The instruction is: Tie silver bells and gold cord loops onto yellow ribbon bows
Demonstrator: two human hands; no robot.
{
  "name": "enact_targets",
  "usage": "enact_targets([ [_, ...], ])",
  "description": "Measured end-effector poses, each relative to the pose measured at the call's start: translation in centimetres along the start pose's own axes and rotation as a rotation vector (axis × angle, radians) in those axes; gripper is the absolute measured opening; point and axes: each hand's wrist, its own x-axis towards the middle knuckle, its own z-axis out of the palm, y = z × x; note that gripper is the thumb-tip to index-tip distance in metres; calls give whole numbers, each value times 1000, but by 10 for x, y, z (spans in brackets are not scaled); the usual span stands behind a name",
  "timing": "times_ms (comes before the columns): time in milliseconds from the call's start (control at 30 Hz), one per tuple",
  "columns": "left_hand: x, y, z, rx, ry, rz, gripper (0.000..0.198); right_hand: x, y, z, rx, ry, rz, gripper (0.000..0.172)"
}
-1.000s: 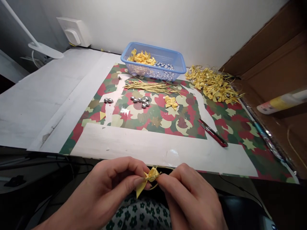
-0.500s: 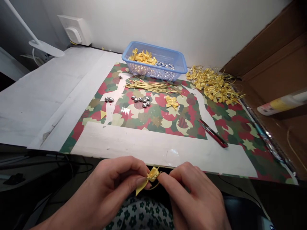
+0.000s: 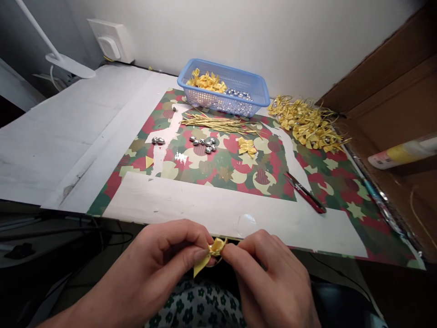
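Observation:
In front of the table's near edge, a yellow ribbon bow [image 3: 216, 246] is held between both hands. My left hand [image 3: 170, 264] pinches it between thumb and forefinger, one ribbon tail pointing down. The fingertips of my right hand [image 3: 269, 273] are closed at the bow's right side, on a thin yellow cord [image 3: 219, 258] that loops below it. Loose yellow bows [image 3: 247, 146] lie on the patterned paper beyond my hands. Several silver beads [image 3: 205, 143] rest to their left, and a bundle of yellow cords [image 3: 218, 123] lies behind.
A blue basket [image 3: 223, 107] at the back holds yellow bows and silver beads. Finished-looking corded bows [image 3: 307, 120] are piled at right. Red-handled snips [image 3: 305, 193] lie near the right front. A bottle [image 3: 403, 152] leans by the cardboard wall [image 3: 385, 91]. A lamp base [image 3: 70, 66] stands far left.
My right fingertips have moved slightly left, closer to the bow, and the cord loop below it looks smaller. The camera view has shifted a little. Both hands keep their pinch.

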Motion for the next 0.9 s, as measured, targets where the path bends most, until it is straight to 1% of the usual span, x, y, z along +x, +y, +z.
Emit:
enact_targets([
  [100, -1, -1, 0, -47, 15, -16, 21, -1, 2, 2, 23, -4, 0, 28],
  [200, 0, -1, 0, -81, -4, -35, 20, 0, 4, 1, 26, -8, -11, 29],
  [400, 5, 1, 1, -102, -10, -23, 19, 2, 9, -2, 61, -44, -23, 27],
  [500, 6, 2, 1, -105, -5, -24, 19, 2, 12, -2, 107, -80, -24, 26],
  [667, 6, 1, 0, -135, -4, -44, 17, 0, 16, 0, 224, -99, 25, 26],
  [800, 6, -1, 0, -191, -3, -55, 16, -1, 17, 2, 306, -102, 55, 31],
  [900, 5, -1, 1, -228, -4, -67, 16, 0, 17, 1, 322, -109, 54, 37],
])
